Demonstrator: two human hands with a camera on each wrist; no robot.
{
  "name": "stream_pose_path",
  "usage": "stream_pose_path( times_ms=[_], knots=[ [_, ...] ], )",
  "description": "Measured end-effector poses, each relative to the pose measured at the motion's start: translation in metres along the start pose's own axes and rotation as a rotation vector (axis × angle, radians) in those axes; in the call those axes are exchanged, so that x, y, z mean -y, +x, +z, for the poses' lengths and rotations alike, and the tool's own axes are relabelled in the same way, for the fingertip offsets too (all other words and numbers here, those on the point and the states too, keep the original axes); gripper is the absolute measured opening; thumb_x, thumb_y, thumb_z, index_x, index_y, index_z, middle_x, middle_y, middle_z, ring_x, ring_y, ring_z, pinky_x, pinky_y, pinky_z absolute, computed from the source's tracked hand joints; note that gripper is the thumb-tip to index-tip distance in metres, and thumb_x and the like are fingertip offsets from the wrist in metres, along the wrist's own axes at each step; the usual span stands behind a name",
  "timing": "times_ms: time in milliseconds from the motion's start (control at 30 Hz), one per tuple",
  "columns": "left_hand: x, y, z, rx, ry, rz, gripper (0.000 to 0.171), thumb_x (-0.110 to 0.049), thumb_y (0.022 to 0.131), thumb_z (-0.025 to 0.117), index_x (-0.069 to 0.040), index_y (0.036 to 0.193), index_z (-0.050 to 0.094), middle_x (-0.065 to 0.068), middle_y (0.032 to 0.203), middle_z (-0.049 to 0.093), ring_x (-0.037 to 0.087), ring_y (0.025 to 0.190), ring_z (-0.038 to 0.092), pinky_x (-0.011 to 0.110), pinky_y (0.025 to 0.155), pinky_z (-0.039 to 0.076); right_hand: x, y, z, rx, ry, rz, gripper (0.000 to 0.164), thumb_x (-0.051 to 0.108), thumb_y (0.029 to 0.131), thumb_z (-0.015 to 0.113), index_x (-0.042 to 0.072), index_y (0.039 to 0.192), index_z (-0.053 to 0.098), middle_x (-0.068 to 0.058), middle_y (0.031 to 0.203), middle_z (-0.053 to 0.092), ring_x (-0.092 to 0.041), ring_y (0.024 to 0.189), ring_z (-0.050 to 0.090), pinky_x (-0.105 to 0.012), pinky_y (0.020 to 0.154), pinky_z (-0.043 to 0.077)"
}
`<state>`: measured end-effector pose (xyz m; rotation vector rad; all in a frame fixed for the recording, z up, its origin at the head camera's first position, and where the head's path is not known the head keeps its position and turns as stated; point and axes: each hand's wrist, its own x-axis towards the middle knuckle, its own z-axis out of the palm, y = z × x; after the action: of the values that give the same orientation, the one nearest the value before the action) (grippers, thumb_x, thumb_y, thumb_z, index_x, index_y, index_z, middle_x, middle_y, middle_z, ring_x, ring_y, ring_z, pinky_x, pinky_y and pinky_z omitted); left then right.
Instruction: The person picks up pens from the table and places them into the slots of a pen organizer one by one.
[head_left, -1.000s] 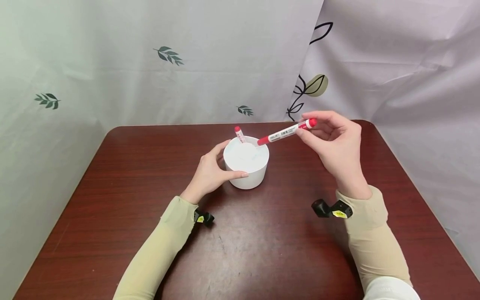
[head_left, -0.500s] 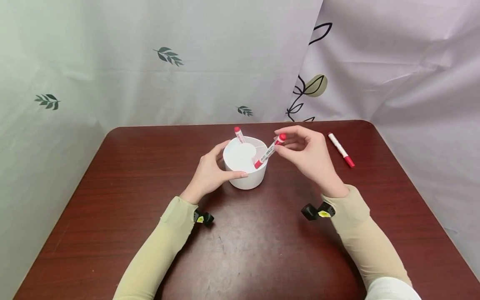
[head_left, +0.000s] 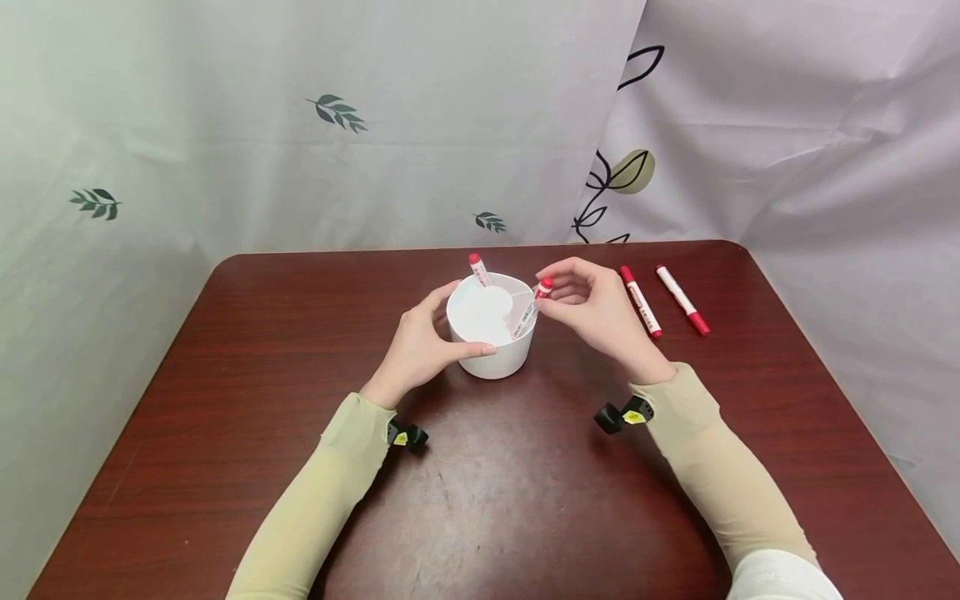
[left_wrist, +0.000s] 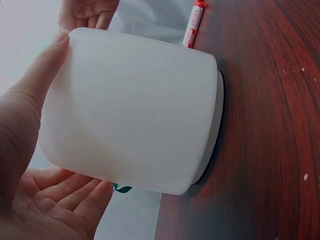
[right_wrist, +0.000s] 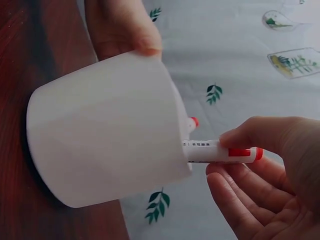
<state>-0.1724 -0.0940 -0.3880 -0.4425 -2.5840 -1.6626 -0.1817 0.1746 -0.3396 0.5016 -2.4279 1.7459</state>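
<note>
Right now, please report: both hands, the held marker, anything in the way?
Left hand holds white container. Right hand pinches marker, its lower end inside container. Nothing visible blocks it; two loose markers lie aside.

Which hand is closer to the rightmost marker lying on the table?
Right. The right hand is left of the rightmost marker, pinching another marker at the rim of the white container; the left hand is farther left, holding the container's opposite side.

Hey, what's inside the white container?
One red-and-white marker leans at the back; the right hand pinches another marker partly inside. The first's lower end is hidden, and the floor of the white container can't be made out.
</note>
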Motion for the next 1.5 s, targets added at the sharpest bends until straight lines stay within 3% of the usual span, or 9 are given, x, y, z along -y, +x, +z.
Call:
stream_pose_path(
  times_ms=[367,667,1033,1500],
  knots=[
    [0.0,0.001,0.0,-0.001,-0.004,0.008,0.102,-0.04,0.066,0.098,-0.014,0.15,0.048,-0.004,0.138,0.057,0.018,0.123,0.06,0.035,0.108,0.045,-0.007,0.003,0.005,0.024,-0.065,0.028,0.031,0.008,0.084,0.083,0.001,0.113,0.073,-0.008,0.096,0.072,-0.022,0.082,0.069,-0.026,0.073,0.059],
    [0.001,0.0,0.001,0.005,-0.016,0.005,0.101,-0.041,0.066,0.098,-0.015,0.15,0.048,-0.004,0.139,0.057,0.016,0.123,0.059,0.034,0.107,0.045,-0.013,0.003,0.004,0.043,-0.03,0.031,0.039,0.009,0.084,0.084,0.007,0.121,0.072,-0.009,0.103,0.072,-0.022,0.086,0.069,-0.028,0.078,0.059],
    [0.002,0.0,0.0,0.005,-0.014,0.003,0.101,-0.04,0.066,0.098,-0.017,0.15,0.048,-0.005,0.139,0.056,0.016,0.123,0.059,0.034,0.107,0.045,-0.016,-0.006,-0.008,0.003,-0.001,0.052,0.049,0.014,0.085,0.085,0.009,0.131,0.068,-0.016,0.113,0.07,-0.023,0.093,0.07,-0.027,0.083,0.058],
    [0.007,-0.01,-0.013,-0.005,0.011,0.061,0.104,-0.039,0.066,0.098,-0.016,0.152,0.044,-0.003,0.137,0.058,0.012,0.124,0.056,0.028,0.105,0.046,-0.026,-0.025,-0.034,-0.055,-0.026,0.078,0.048,0.014,0.086,0.085,0.009,0.131,0.068,-0.011,0.109,0.071,-0.02,0.089,0.071,-0.025,0.081,0.058]
  ],
)
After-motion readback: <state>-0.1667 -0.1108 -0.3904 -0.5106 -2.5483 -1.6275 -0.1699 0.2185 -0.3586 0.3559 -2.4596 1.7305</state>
